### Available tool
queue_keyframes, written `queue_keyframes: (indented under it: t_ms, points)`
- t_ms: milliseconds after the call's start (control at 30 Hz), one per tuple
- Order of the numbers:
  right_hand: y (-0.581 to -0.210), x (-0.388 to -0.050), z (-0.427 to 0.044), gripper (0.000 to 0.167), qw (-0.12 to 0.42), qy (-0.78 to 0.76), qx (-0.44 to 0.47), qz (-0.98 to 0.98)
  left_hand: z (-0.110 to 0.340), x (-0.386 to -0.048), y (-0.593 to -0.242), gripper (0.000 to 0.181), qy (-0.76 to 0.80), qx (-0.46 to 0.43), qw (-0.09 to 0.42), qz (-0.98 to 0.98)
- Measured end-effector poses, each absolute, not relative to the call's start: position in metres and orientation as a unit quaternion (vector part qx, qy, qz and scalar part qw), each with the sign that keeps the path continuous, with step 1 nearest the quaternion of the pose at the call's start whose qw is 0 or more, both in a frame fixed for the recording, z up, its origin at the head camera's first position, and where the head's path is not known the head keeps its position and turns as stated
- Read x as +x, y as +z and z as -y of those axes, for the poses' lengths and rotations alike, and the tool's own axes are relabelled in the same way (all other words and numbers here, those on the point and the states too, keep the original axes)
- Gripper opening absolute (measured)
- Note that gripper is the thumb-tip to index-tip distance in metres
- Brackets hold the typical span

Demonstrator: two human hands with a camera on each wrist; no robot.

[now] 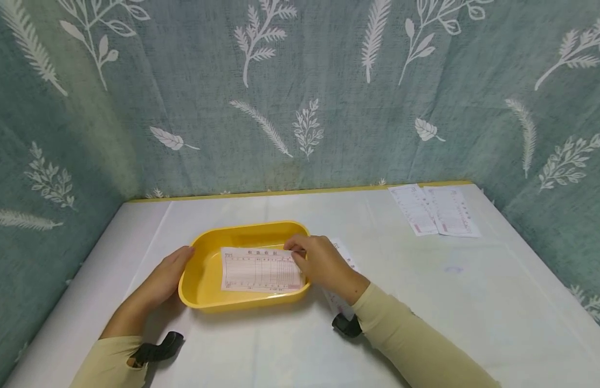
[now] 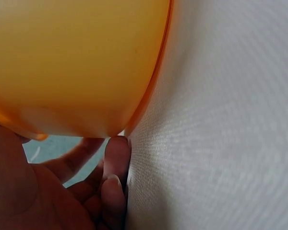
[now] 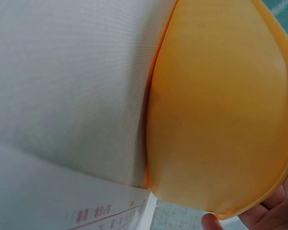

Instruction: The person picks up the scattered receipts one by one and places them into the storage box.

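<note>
A yellow tray (image 1: 202, 306) stands on the white table, a printed paper slip (image 1: 261, 272) lying within its walls. My left hand (image 1: 165, 275) rests against the tray's left end; in the left wrist view its relaxed fingers (image 2: 116, 158) touch the outer wall of the tray (image 2: 81, 62) near the table. Reaching over the tray's right rim, my right hand (image 1: 329, 265) pinches the right end of the slip between thumb and fingers. The right wrist view shows the tray's outer wall (image 3: 221, 105) and part of my right hand (image 3: 273, 211), with the slip hidden behind the wall.
Another printed slip (image 1: 339, 306) lies partly under my right forearm, just right of the tray. Two more slips (image 1: 416, 211) (image 1: 452, 213) lie side by side near the table's back right edge. Patterned green cloth (image 1: 280, 134) hangs behind and at both sides.
</note>
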State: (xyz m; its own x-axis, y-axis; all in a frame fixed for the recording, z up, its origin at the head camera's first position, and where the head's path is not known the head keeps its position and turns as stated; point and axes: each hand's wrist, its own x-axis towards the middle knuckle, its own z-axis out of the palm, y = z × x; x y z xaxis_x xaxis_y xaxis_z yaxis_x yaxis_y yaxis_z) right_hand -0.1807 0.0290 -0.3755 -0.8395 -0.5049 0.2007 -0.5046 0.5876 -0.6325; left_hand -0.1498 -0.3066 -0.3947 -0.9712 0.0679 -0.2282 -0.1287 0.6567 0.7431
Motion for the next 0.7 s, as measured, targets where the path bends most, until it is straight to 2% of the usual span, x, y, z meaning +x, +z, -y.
queue_keyframes:
  t_ms: [333, 567, 700]
  points:
    - [-0.3760, -0.1792, -0.0250, 0.020, 0.021, -0.359, -0.283, -0.889, 0.3089, -0.1503, -0.3955, 0.073, 0.415, -0.019, 0.124, -0.901]
    - [-0.3793, -0.1803, -0.0236, 0.018, -0.006, -0.332, -0.305, -0.893, 0.3108, -0.1511, -0.3979, 0.076, 0.421, -0.023, 0.134, -0.897]
    - [-0.3795, -0.1804, -0.0244, 0.020, -0.001, -0.319, -0.295, -0.901, 0.3088, -0.1528, -0.3980, 0.077, 0.418, -0.015, 0.134, -0.898]
